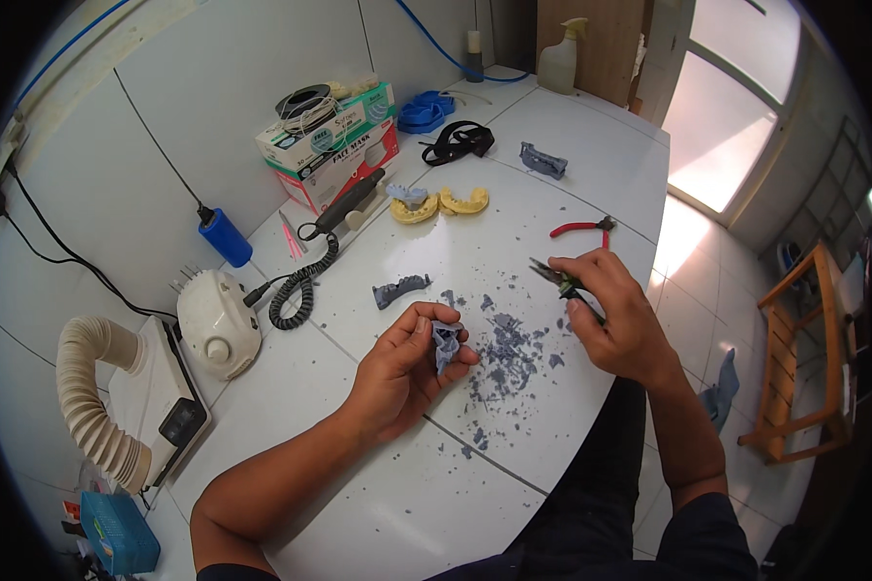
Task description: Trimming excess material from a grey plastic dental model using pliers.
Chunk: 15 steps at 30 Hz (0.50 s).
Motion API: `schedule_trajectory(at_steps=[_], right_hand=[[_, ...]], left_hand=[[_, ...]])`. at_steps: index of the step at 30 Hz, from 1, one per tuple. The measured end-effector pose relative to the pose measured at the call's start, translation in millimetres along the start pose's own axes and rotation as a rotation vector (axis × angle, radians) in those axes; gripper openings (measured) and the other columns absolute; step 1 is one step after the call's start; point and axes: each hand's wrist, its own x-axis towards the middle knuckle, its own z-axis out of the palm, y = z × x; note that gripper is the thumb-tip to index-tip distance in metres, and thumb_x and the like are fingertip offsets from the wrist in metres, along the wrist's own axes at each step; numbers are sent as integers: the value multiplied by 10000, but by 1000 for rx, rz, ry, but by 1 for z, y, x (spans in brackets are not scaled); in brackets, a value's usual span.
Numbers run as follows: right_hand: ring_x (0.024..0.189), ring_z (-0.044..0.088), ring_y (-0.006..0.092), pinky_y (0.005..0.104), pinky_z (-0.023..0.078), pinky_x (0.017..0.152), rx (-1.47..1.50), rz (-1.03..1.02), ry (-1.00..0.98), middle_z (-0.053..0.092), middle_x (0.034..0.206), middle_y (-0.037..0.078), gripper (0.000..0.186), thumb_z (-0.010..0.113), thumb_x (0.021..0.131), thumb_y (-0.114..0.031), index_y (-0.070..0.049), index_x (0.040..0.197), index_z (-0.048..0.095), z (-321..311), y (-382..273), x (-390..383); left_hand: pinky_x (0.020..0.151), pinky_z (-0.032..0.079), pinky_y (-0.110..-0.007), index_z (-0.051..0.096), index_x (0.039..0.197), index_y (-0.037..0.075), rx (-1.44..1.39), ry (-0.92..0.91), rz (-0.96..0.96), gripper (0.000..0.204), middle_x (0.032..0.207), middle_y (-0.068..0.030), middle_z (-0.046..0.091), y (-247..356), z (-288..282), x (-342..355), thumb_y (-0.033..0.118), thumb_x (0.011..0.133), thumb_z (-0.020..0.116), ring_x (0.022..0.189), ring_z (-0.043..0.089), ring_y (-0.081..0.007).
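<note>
My left hand [392,368] is closed around a small, jagged grey-blue dental model piece [445,346], partly hidden by the fingers. To the right, my right hand [618,315] grips cutting pliers with dark, green-marked handles [569,285]. Their jaws point to the upper left, apart from the piece; whether they are parted is hard to tell. Grey-blue crumbs and shards [507,351] are scattered on the table between and below my hands. One grey dental model [401,290] lies just beyond my left hand. Red-handled pliers [579,229] rest beyond my right hand.
Yellow dental casts [466,201] and another grey model [544,162] lie farther back. A rotary handpiece [351,198], its white control unit [219,324] and a hosed machine [165,407] stand left. Stacked boxes [329,155] sit behind; a spray bottle [558,63] stands at the far edge.
</note>
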Motion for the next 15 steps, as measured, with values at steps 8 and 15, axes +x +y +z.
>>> schedule_trajectory(at_steps=[8,15], right_hand=[[1024,648,185,322,525,863,1054,452,-606,673,1108,128,414,401,1103,-184,86,1395,517,-11,-53,-5],[1143,627,254,362,535,932,1268,687,-686,623,1199,184,448,429,1098,-201,79,1448,452,-10,-41,-8]], left_hand=[[983,519,-352,529,1282,91,68,-18,60,262,1221,-86,595,-5,-7,1,272,1093,515,1065,645,-190],[1019,507,-342,530,1361,92,129,-36,67,319,1268,-92,626,-3,1,0,259,1089,526,1105,605,-152]])
